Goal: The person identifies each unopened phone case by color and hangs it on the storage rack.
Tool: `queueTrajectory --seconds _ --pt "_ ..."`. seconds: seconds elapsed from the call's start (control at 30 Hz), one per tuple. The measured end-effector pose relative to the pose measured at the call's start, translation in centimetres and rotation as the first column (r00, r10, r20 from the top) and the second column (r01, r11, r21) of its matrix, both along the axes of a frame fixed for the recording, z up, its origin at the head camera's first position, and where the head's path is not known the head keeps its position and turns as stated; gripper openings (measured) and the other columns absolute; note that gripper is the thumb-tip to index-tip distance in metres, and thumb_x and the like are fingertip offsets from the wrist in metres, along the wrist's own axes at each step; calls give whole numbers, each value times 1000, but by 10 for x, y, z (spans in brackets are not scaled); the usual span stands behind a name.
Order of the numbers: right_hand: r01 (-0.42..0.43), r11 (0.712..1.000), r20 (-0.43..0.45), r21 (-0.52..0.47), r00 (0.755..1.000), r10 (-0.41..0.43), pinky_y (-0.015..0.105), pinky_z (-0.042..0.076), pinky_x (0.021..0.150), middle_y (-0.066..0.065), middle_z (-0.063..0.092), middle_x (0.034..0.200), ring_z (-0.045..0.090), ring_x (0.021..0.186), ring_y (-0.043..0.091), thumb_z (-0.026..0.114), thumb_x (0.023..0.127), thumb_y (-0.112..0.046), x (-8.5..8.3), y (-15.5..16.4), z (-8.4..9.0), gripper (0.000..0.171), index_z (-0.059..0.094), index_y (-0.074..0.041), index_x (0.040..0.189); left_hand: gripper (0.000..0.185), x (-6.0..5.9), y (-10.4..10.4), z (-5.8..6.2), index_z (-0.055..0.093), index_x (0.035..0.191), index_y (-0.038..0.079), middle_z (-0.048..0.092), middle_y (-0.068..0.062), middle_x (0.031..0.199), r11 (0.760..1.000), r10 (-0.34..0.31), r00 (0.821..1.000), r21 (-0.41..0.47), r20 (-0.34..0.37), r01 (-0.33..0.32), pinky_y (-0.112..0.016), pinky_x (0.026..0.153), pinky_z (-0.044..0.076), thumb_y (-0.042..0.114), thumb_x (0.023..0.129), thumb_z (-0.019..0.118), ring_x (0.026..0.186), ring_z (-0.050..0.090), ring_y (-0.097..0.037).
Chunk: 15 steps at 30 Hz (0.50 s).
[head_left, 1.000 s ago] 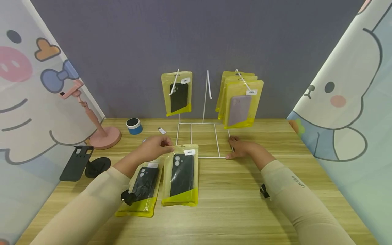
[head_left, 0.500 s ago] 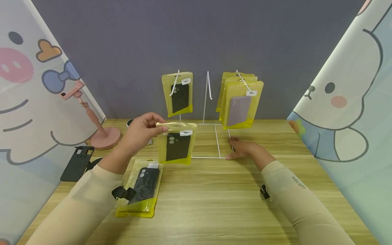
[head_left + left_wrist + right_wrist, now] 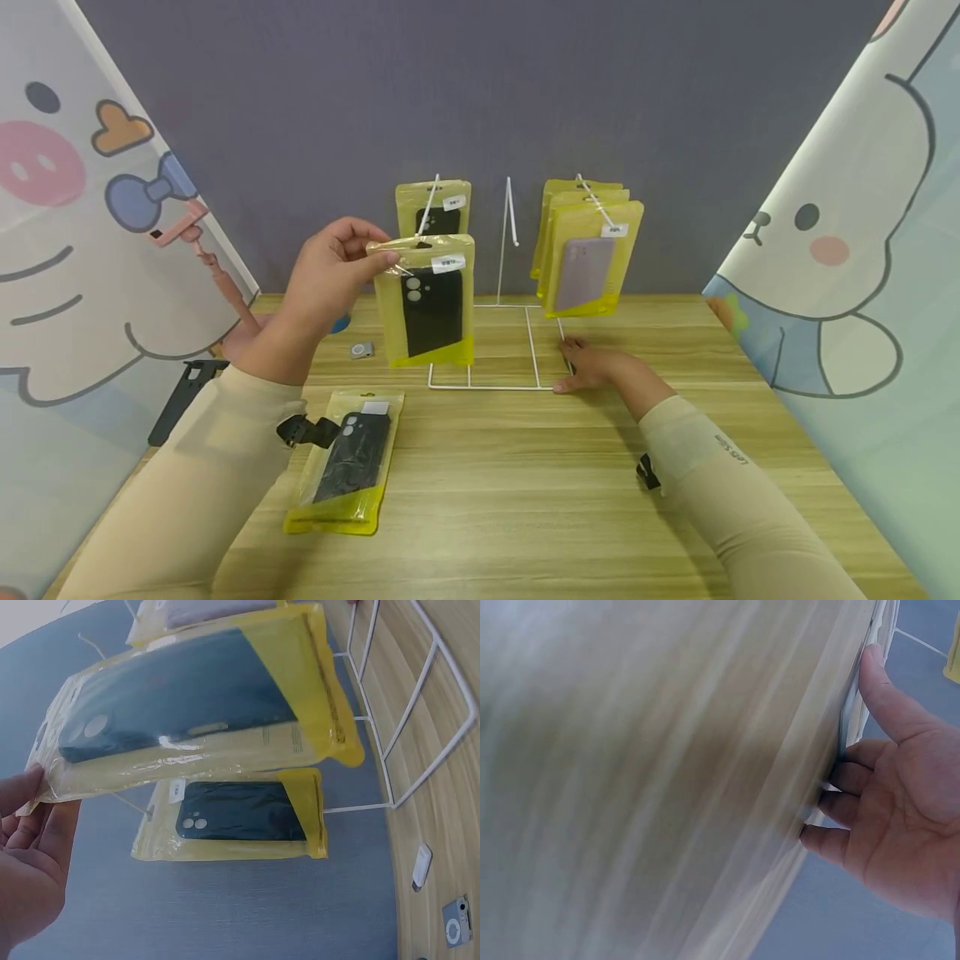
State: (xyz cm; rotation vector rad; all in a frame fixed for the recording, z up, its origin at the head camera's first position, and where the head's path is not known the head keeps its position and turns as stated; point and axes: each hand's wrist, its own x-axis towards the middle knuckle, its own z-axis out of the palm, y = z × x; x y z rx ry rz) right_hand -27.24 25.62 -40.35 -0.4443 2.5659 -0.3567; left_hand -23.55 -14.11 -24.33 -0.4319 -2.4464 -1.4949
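My left hand [image 3: 326,279] pinches the top left corner of a yellow-edged clear bag [image 3: 432,312] with a black phone case inside. This bag hangs upright in the air before the white wire display rack [image 3: 534,350], overlapping a similar bag [image 3: 442,218] on the left hook. In the left wrist view the held bag [image 3: 187,697] is seen from below, apart from the hung one [image 3: 240,814]. My right hand [image 3: 596,365] rests on the right front corner of the rack's base, thumb and fingertips pressing the wire. Another bagged black case [image 3: 352,454] lies on the table under my left forearm.
Several bags, the front one with a lilac case [image 3: 588,271], fill the right hook; the middle hook [image 3: 512,212] is bare. A small clip-on music player [image 3: 362,351], a pink phone stand [image 3: 225,279] and a black stand [image 3: 183,400] are at left. A grey wall [image 3: 480,83] closes the back.
My left hand has lifted the bagged phone case off the table and carried it up and towards the left hook. The right hand stays in place on the rack's base.
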Motion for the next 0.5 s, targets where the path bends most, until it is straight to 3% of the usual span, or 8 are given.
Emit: queueTrajectory --seconds 0.3,0.5 --pt "5 1000 5 0 1000 -5 58 13 119 31 -2 160 0 148 47 64 92 -49 0 0 0 103 5 9 154 36 -19 1 -1 63 114 20 71 8 94 999 16 1000 39 -5 -16 -30 73 48 43 88 71 84 59 -16" --pt "6 1000 0 7 1000 -6 58 13 119 31 -2 160 0 149 46 64 91 -51 -1 1 -2 104 6 9 154 34 -38 7 -4 62 113 19 69 4 90 998 13 1000 67 -10 -12 -32 75 49 41 88 72 84 59 -18"
